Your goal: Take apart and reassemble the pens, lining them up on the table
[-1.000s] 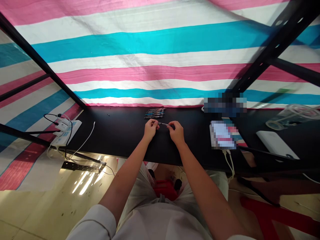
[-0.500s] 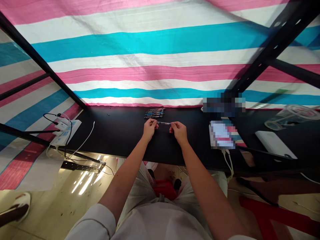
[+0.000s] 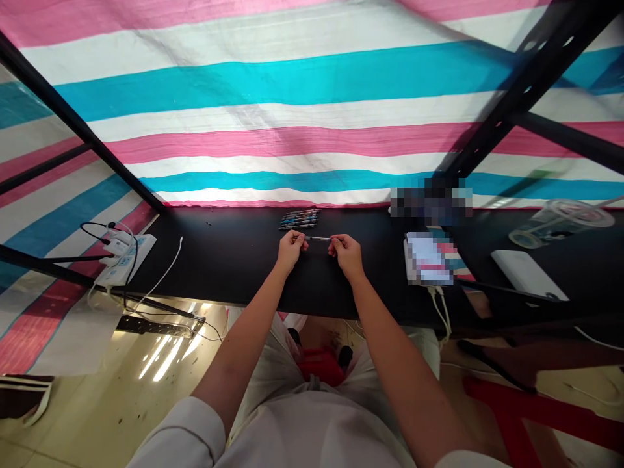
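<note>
A slim pen [image 3: 319, 238] is stretched level between my two hands, over the black tabletop [image 3: 234, 260]. My left hand [image 3: 291, 249] pinches its left end, and my right hand [image 3: 347, 253] pinches the right end with fingertips closed. Only the middle of the pen shows; its ends are covered by my fingers. Just behind my left hand, several pens [image 3: 299, 219] lie side by side in a small group on the table.
At the left is a power strip [image 3: 129, 260] with plugs and cables. A phone [image 3: 429, 259], partly blurred, lies to the right with white cables. Farther right are a white box [image 3: 529, 275] and a clear plastic cup [image 3: 560, 223]. Black metal posts frame both sides.
The view has shifted slightly, so the table items on the right appear a little farther left. Both hands keep their hold on the pen. A foot at the lower left has moved.
</note>
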The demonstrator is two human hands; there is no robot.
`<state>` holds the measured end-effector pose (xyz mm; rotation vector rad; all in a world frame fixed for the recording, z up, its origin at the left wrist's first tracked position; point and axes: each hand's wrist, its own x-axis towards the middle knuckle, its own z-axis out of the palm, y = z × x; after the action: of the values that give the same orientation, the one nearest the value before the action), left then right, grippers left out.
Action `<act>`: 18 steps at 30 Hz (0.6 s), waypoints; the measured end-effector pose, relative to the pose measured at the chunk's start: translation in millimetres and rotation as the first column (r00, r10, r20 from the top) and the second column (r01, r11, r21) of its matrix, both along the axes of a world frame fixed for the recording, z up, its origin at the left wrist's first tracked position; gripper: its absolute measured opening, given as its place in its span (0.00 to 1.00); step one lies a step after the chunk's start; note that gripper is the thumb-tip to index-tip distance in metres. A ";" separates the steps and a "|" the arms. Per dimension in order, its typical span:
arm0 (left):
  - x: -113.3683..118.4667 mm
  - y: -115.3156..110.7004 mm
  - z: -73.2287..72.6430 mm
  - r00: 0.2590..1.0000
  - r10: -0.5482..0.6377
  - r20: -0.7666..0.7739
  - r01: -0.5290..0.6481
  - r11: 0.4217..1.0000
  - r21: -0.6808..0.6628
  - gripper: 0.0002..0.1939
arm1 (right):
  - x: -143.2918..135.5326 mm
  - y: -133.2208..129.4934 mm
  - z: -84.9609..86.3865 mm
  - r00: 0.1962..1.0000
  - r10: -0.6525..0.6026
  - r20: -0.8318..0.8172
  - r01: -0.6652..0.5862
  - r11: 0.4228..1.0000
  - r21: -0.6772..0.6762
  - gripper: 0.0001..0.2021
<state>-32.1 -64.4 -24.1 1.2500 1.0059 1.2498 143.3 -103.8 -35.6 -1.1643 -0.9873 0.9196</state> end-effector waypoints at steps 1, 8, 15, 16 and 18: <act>-0.5 0.2 0.2 1.000 -0.010 -0.004 0.010 1.000 0.002 0.13 | 0.0 -0.1 -0.3 1.000 -0.005 0.002 0.005 1.000 -0.011 0.17; -1.7 1.6 0.3 0.999 -0.036 0.022 0.035 0.999 0.030 0.13 | 4.6 -4.9 6.5 0.991 0.068 -0.113 -0.065 0.997 0.029 0.18; 0.4 -1.4 4.2 0.996 -0.071 -0.046 0.073 0.997 0.039 0.11 | 12.0 -8.3 11.2 0.969 0.101 -0.225 -0.110 0.994 -0.027 0.20; 0.9 -1.5 4.2 0.995 -0.078 -0.062 0.080 0.996 0.041 0.10 | 13.1 -8.1 11.3 0.968 0.101 -0.231 -0.113 0.993 -0.038 0.20; 0.9 -1.4 3.6 0.990 -0.099 -0.098 0.105 0.993 0.053 0.10 | 15.1 -6.9 11.2 0.967 0.099 -0.235 -0.116 0.991 -0.063 0.19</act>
<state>-31.2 -65.8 -20.5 1.4003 0.9671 1.1565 158.4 -110.7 -24.4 -1.0468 -0.8378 1.1611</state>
